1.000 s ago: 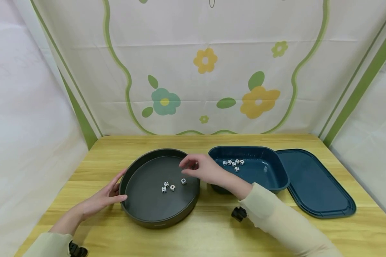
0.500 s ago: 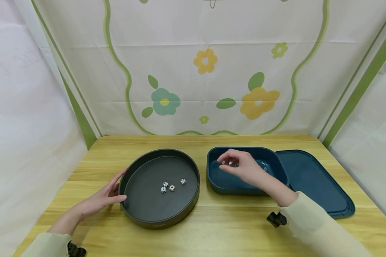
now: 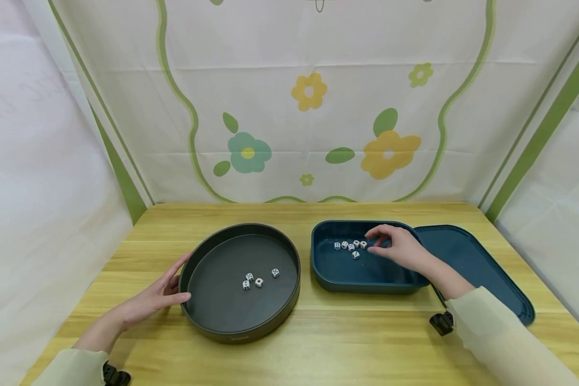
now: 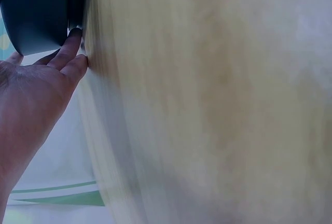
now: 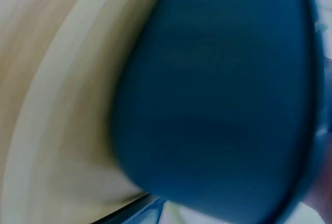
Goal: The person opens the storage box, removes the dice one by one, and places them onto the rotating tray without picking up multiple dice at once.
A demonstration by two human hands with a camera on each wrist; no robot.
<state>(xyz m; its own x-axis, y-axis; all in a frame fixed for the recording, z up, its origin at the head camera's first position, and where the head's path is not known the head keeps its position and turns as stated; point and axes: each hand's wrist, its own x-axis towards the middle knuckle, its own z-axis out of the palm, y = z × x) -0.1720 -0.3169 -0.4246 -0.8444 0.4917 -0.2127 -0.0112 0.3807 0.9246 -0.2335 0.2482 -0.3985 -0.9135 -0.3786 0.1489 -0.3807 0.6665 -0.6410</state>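
My left hand (image 3: 145, 301) holds the left side of a dark grey round pan (image 3: 217, 316), thumb over the rim and fingers against the outside wall. In the left wrist view its fingers (image 4: 67, 53) touch the pan (image 4: 39, 16) close to the table. Several white dice (image 3: 259, 282) lie in the pan, one a little apart to the right. My right hand (image 3: 401, 249) hovers over a dark blue rectangular box (image 3: 366, 287), thumb and fingers parted, with nothing visible between them. Just left of its fingertips several white dice (image 3: 351, 247) lie in the box.
A flat dark blue lid (image 3: 482, 268) lies on the wooden table (image 3: 328, 338) right of the box, partly behind the right forearm. A flower-printed cloth (image 3: 270, 107) stands behind the table. The right wrist view is mostly filled by the blue box's outer wall (image 5: 207, 94).
My right hand has moved right, from above the round pan's right rim to above the right part of the blue box. My left hand, the pan and the dice in it stay put.
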